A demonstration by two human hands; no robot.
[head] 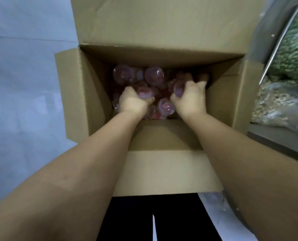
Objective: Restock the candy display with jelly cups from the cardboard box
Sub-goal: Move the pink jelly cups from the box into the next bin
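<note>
On the far left, pale floor (pixel 23 84) is lying beside the open cardboard box (pixel 71 94), whose flaps are folded outward. Deep inside it, a heap of pinkish, clear-lidded jelly cups (pixel 123 74) is covering the bottom, some on their sides and some facing up.

The left hand (pixel 131 101) is reaching down into the pile, its fingers curling around one cup (pixel 145 93) from above. Just beside it, a loose cup (pixel 166 106) is lying between the two wrists. The right hand (pixel 191 97) is closing likewise, its fingers wrapping another cup (pixel 178 89); whether either hand is holding more than one is hard to tell through the blur.

To do this well, each hand should probably be gathering by the cup bodies rather than the film lids, squeezing lightly since thin plastic likely dents, and lifting straight up so forearms are clearing the near wall without dragging it.

On the far right, bagged green and pale goods (pixel 291 54) are sitting on a shelf, presumably part of the display being restocked; no spot for jelly cups is showing here.
</note>
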